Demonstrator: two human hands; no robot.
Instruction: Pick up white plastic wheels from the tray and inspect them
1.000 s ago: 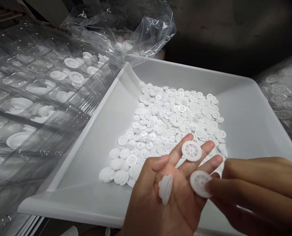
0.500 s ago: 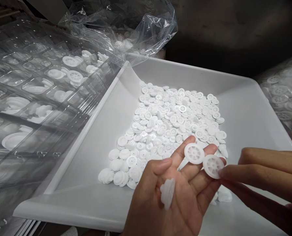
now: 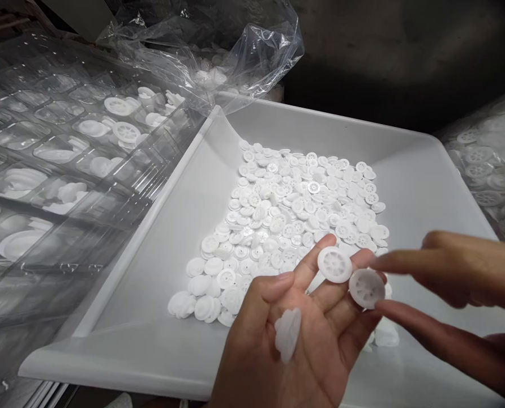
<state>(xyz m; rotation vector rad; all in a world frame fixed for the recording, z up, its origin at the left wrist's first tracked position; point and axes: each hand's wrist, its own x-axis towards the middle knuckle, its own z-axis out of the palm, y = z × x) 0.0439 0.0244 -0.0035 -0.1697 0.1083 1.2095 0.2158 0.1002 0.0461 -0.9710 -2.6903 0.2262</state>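
My left hand (image 3: 297, 334) is palm up over the front of a grey tray (image 3: 120, 345), fingers partly spread. On its fingers rest two white spoked discs, one (image 3: 334, 264) on the forefinger side and another (image 3: 367, 289) toward the outer fingers. A white scalloped piece (image 3: 287, 334) lies on the palm. My right hand (image 3: 452, 289) is at the right, its thumb and a finger parted on either side of the outer disc, close to its rim; whether they touch it is hard to tell. A heap of small white discs (image 3: 278, 209) lies in the tray.
Clear compartment trays (image 3: 61, 113) with white parts stand at the left. A clear plastic bag (image 3: 265, 56) overhangs the tray's back corner. Another bag of white discs (image 3: 490, 153) is at the right.
My right hand's finger and thumb have parted around the outer disc, which sits at a slightly different angle. The left hand stays nearly still, and the view has shifted slightly.
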